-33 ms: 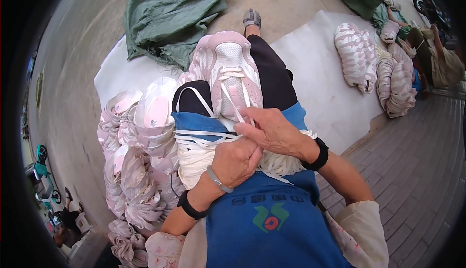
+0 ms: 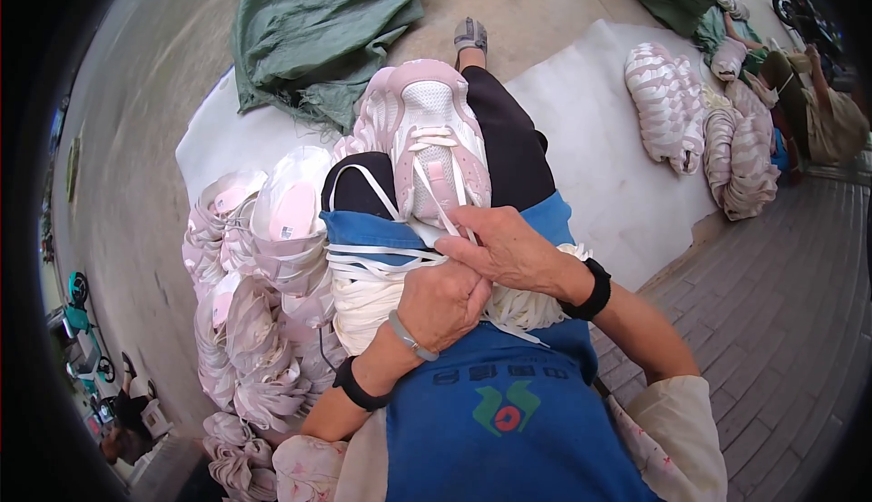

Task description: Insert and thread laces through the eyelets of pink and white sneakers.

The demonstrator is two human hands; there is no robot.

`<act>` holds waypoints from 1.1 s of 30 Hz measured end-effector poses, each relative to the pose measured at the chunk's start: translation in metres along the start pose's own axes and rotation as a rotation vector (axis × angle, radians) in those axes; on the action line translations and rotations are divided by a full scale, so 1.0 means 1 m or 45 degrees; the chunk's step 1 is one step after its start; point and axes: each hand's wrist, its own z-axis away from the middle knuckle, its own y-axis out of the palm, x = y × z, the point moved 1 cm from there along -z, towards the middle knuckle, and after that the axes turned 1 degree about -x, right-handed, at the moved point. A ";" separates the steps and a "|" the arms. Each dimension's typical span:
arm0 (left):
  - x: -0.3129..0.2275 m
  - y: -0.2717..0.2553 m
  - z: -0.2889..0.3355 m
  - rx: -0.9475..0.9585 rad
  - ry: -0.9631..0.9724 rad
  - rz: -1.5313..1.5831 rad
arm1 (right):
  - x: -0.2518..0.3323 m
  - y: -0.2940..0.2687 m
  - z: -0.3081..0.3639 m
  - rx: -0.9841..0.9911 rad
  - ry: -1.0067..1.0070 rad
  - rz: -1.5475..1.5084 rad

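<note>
A pink and white sneaker upper [image 2: 436, 107] lies over my lap, toe pointing away from me, with laces threaded near its middle. Two loose ends of white shoelace [image 2: 430, 191] run from it down to my hands. My right hand [image 2: 510, 246] pinches the shoelace between thumb and fingers, just below the upper. Pressed close beneath it, my left hand [image 2: 440, 300] is closed in a fist; what its fingers hold is hidden. Thick bundles of white laces [image 2: 359, 307] rest on my lap on both sides of my hands.
Stacked pink and white shoe uppers [image 2: 259, 325] stand at my left. More bundled uppers [image 2: 668, 107] lie on a white sheet [image 2: 595, 139] at the right. A green woven sack [image 2: 318, 25] is crumpled ahead. Another person [image 2: 822, 111] sits at the far right.
My right hand has shifted very slightly left and down along the shoelace. Everything else stays as it was.
</note>
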 end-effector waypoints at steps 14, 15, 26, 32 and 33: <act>0.048 -0.010 -0.023 0.040 -0.930 1.908 | 0.011 0.000 0.000 -0.061 -0.089 -0.445; 0.047 -0.008 -0.030 0.038 -0.964 2.041 | 0.013 -0.001 0.000 -0.042 -0.102 -0.386; 0.071 -0.026 -0.014 -0.129 -0.900 2.197 | -0.001 -0.046 0.013 -0.256 -0.381 -0.098; 0.103 -0.092 0.049 -0.606 -0.569 2.309 | -0.030 -0.070 0.018 -0.237 0.409 -1.182; 0.112 -0.103 0.063 -0.715 -0.532 2.302 | -0.030 -0.071 0.018 -0.333 0.564 -1.132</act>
